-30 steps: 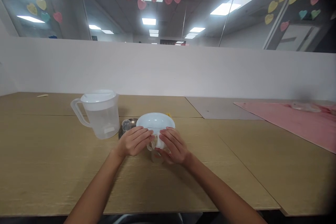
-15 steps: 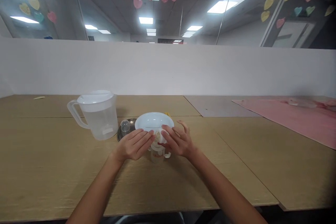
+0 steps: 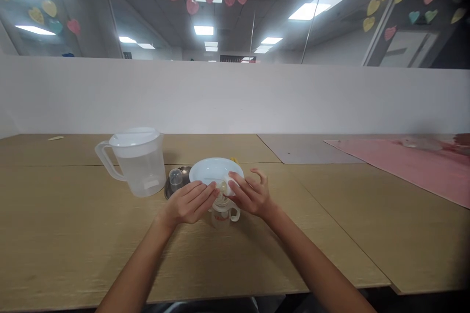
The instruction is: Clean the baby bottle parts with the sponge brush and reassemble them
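Between my hands is a small white ring-like piece (image 3: pixel 228 187) with a pale, see-through nipple-like part in it. My right hand (image 3: pixel 252 194) pinches the white piece from the right. My left hand (image 3: pixel 193 201) touches the pale part with its fingertips, the fingers pressed together. Just below them a clear bottle (image 3: pixel 221 215) with white side handles stands upright on the table, its top partly covered by the hands. Behind the hands sits a white bowl (image 3: pixel 211 167). A small clear cap (image 3: pixel 175 177) rests on a round metal tray (image 3: pixel 168 190) to the left.
A clear lidded pitcher (image 3: pixel 141 164) with a handle stands at the left on the wooden table (image 3: pixel 91 234). A pink mat (image 3: pixel 404 161) lies at the right. Something yellow (image 3: pixel 235 160) shows behind the bowl. Another person's hand (image 3: pixel 461 140) is at the far right edge.
My right hand has tilted the white piece a little, and more of the pale part and the bottle's handle shows. My left hand has barely moved. The other person's hand shows more at the right edge.
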### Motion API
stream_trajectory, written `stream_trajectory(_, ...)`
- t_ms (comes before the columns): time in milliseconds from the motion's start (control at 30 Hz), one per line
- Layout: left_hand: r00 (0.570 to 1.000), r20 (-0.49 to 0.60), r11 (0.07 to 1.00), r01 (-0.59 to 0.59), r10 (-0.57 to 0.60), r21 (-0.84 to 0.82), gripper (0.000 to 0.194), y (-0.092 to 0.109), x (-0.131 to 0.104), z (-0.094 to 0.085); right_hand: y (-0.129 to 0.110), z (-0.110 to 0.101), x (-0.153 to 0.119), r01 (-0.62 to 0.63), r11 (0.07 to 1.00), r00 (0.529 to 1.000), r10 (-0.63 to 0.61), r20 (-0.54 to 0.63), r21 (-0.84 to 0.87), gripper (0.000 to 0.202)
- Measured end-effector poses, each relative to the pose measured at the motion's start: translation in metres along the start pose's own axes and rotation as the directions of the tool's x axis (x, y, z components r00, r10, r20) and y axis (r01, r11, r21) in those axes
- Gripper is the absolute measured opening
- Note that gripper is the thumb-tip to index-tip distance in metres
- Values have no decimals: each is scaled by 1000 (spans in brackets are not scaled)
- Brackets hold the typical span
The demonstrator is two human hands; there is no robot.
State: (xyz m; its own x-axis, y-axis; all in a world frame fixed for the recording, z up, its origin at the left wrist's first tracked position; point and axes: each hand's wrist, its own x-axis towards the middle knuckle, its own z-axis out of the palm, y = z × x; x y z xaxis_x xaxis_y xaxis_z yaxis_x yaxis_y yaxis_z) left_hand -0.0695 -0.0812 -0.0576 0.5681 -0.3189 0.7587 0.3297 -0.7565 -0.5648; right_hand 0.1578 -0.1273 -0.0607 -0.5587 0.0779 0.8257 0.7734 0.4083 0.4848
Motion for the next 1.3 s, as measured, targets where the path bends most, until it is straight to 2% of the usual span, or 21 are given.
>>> stream_trajectory(100, 998, -8, 998, 55, -55, -3, 31, 1, -3, 4, -3, 1, 0, 23, 1000, 999, -23, -29, -10, 27)
stream_trajectory(167, 976, -34, 976, 216, -216, -5, 30, 1, -5, 9, -2, 2, 1, -19, 1000, 997, 18, -75, -12, 29)
stream_trajectory(200, 938, -69, 941, 338, -339, -22, 30, 1, -6, 11, -1, 4, 1, -66, 998, 992, 66, -108, 7, 31)
stream_trajectory(267, 804, -124, 813, 570, -582, -117, 32, 2, -8, 16, 2, 7, 0, -206, 975, 959, 217, -183, 80, 36)
stream_trajectory(300, 744, -112, 750, 635, -658, -186, 34, 3, -9, 18, 2, 9, 0, -292, 948, 926, 314, -209, 129, 38)
stream_trajectory(333, 713, -64, 702, 664, -698, -258, 39, 4, -10, 20, 2, 11, -1, -390, 903, 880, 423, -216, 183, 39)
stream_trajectory(367, 713, 3, 672, 662, -701, -331, 45, 7, -11, 22, 0, 13, -2, -487, 839, 820, 535, -203, 243, 40)
stream_trajectory(433, 758, 144, 630, 619, -637, -469, 58, 15, -12, 27, -8, 15, -3, -639, 680, 693, 712, -115, 359, 40)
stream_trajectory(467, 773, 201, 606, 605, -601, -517, 66, 21, -12, 30, -14, 15, -4, -677, 612, 650, 758, -59, 409, 39)
stream_trajectory(500, 775, 253, 578, 610, -580, -543, 73, 26, -12, 33, -20, 14, -5, -687, 577, 640, 769, -9, 442, 37)
stream_trajectory(533, 762, 299, 551, 630, -574, -547, 79, 32, -12, 36, -27, 13, -5, -668, 583, 663, 748, 14, 462, 35)
stream_trajectory(667, 685, 405, 437, 711, -605, -550, 87, 45, -16, 50, -46, 9, -2, -450, 756, 876, 478, 68, 475, 41)
stream_trajectory(733, 663, 416, 365, 716, -622, -595, 86, 46, -18, 54, -50, 9, 0, -386, 803, 919, 380, 107, 453, 41)
stream_trajectory(833, 585, 446, 286, 768, -678, -573, 86, 45, -18, 56, -49, 12, 0, -420, 806, 907, 395, 149, 417, 37)
stream_trajectory(933, 508, 480, 267, 833, -715, -485, 92, 45, -14, 55, -46, 15, -3, -531, 754, 846, 500, 186, 386, 32)
stream_trajectory(1000, 495, 483, 278, 848, -722, -452, 94, 45, -13, 54, -43, 16, -4, -602, 700, 798, 550, 249, 385, 28)
stream_trajectory(1067, 497, 480, 295, 850, -723, -436, 93, 46, -12, 53, -41, 16, -4, -637, 659, 771, 557, 310, 400, 26)
stream_trajectory(1200, 500, 457, 304, 846, -735, -438, 85, 47, -10, 53, -35, 15, -2, -585, 660, 810, 503, 301, 471, 26)
stream_trajectory(1300, 478, 445, 283, 854, -757, -437, 77, 47, -7, 52, -31, 14, -1, -559, 623, 824, 495, 277, 548, 20)
